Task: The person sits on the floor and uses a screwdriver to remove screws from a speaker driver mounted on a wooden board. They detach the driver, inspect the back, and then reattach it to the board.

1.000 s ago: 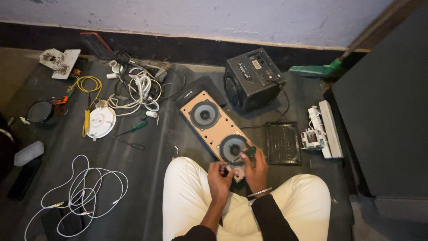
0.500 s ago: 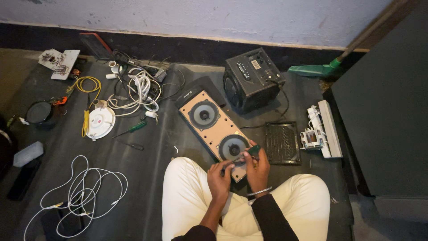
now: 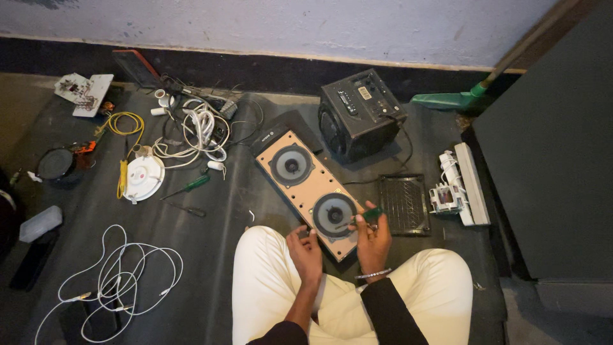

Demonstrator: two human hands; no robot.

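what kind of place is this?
Likely an informal floor-level electronics repair spot: an opened tan-faced two-cone speaker, a green-handled screwdriver, tangled white cables and a bare circuit board on a dark mat.

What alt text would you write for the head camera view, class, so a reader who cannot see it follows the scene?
A seated person's right hand holds a green-handled screwdriver over the lower cone of a long wooden two-cone speaker panel, while the left hand rests at its near end. A black speaker box, cables and tools lie on the dark mat.
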